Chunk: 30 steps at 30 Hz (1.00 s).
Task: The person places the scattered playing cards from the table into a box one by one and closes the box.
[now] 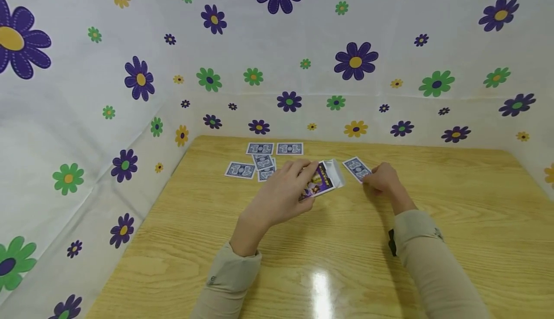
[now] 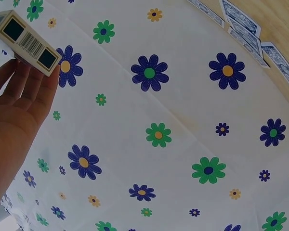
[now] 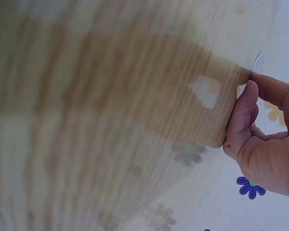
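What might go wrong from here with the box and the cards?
The box has its flap open, so anything inside might slide out if the left hand tips it.
The left hand is close to the overlapping cards and may nudge them.
The right hand pinches a card near one end, so it could slip or bend.

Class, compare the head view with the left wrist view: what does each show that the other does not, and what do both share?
Only the head view shows the right grip, the card it pinches and the box's white flap. Only the left wrist view shows the barcode. Both share the left grip holding the box, other cards, table and flowered cloth.
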Motion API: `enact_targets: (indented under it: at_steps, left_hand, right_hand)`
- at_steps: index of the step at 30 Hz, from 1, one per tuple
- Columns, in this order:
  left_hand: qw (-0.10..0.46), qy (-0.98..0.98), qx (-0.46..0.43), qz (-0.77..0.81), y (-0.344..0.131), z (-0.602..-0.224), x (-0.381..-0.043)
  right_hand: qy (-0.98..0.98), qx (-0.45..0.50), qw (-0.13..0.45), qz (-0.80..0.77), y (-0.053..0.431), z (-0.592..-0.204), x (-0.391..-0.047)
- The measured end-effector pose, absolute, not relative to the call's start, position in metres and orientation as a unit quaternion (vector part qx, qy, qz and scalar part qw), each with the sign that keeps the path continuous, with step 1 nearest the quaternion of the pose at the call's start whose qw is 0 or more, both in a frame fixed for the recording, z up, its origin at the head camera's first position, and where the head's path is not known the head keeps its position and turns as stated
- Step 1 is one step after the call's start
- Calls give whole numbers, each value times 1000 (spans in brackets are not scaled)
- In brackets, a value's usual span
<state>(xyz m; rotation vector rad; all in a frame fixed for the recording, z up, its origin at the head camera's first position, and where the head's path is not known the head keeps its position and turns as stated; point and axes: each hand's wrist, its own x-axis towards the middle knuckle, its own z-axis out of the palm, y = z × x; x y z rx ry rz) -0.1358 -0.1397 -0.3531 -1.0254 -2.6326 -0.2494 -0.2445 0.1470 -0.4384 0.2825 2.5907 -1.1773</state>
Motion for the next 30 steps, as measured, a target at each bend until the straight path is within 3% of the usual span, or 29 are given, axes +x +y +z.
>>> enact_targets:
  at_steps: [30]
  left_hand:
    - [170,-913,-360,-87,-141,-363,-137]
  right_hand:
    - [891,92,103,-433,141,-441,-239]
